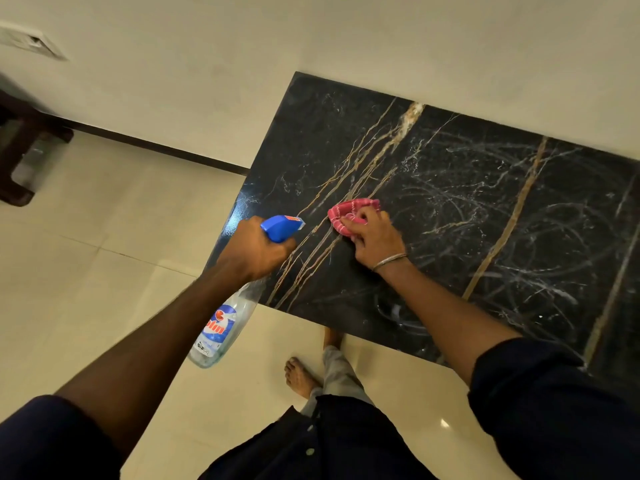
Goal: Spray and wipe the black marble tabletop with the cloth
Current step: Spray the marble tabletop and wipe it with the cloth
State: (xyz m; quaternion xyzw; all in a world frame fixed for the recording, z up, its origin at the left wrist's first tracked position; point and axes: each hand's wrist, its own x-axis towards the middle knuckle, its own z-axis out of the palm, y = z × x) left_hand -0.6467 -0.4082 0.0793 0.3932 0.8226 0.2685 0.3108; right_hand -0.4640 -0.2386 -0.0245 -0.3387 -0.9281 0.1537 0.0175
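Near the table's (450,209) left end, the right hand (375,237) grips the bunched pink cloth (349,213), pressing it onto the marble to wipe. The left hand (256,251) clasps the spray bottle (221,323) (nozzle aimed tableward), probably ready for 1 more spray.

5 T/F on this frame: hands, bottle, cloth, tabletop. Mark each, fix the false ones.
1. The left hand grips the spray bottle at its blue trigger head. True.
2. The cloth is blue. False: it is pinkish red.
3. The right hand holds the cloth against the tabletop. True.
4. The tabletop shows no wipe marks. False: whitish swirls cover its right part.
5. The right wrist is bare. False: it wears a metal bangle.
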